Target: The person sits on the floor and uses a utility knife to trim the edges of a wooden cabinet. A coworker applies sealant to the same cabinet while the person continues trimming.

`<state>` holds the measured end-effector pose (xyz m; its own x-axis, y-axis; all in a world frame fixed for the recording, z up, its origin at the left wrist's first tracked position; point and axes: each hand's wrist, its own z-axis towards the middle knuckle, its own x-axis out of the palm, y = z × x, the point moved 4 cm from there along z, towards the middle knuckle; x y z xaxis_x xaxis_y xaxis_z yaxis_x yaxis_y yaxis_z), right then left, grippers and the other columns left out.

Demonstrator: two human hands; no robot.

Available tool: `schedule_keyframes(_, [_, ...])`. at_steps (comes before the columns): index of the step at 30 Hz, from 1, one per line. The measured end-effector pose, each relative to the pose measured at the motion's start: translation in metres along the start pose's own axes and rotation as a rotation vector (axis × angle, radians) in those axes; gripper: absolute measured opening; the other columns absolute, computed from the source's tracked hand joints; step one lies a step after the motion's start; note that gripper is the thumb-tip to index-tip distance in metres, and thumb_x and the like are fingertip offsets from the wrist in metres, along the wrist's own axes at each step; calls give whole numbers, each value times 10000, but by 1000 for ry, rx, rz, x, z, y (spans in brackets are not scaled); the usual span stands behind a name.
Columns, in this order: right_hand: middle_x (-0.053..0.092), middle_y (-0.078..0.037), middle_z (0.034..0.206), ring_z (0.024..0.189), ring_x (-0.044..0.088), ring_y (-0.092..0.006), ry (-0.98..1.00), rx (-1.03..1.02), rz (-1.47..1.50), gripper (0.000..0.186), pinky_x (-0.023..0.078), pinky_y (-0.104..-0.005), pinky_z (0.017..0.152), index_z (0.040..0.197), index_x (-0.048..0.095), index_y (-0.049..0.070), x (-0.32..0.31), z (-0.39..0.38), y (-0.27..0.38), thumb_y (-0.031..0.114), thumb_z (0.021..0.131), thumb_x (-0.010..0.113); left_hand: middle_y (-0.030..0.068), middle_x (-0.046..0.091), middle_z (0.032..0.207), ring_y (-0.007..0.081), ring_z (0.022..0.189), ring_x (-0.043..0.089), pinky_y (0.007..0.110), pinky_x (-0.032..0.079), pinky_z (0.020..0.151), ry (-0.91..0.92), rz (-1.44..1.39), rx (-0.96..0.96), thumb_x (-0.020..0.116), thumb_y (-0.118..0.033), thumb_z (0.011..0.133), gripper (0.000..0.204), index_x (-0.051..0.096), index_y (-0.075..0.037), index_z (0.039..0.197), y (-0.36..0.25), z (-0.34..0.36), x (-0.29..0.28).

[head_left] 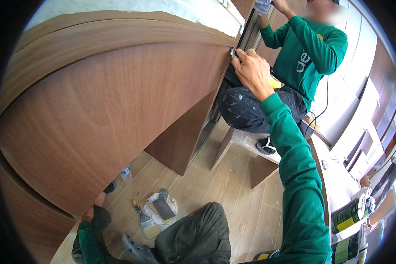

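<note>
Okay, I've got the right hand [252, 72] up at the far end of the brown wood panel [114, 97], fingers bent and pinching a small metallic piece [232, 52] right against the panel's edge. The panel sweeps across the left of my view, above the plank floor [246, 211]. Down low, the left hand [88, 214] is at the panel's bottom edge, partly hidden; I can't tell whether its fingers are spread or gripping. Between the legs and the panel I see a paintbrush [143, 218] beside a grey block [163, 207]. Across from me, a green-sleeved co-worker [308, 53] has both arms raised.
</note>
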<state>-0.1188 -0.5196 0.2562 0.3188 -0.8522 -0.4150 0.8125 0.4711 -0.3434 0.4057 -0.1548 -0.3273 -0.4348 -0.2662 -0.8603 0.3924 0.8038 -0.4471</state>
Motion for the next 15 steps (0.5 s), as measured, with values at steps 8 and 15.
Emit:
schedule_keyframes(8, [676, -197, 881, 796, 715, -392, -7, -16, -33, 278, 552, -535, 739, 1017, 719, 63, -2, -1, 1, 300, 960, 587, 281, 640, 1359, 469, 1281, 591, 533, 452, 1086, -61, 98, -25, 547, -747, 928, 863, 669, 37, 1268, -22, -26, -21])
schedule_keyframes(15, [678, -191, 887, 785, 712, -389, -21, -16, -55, 267, 553, -523, 729, 1054, 717, 65, -3, 1, 4, 284, 949, 609, 288, 641, 1356, 476, 1282, 588, 524, 453, 1089, -73, 145, -101, 541, -723, 943, 834, 682, 45, 1236, -27, -26, -28])
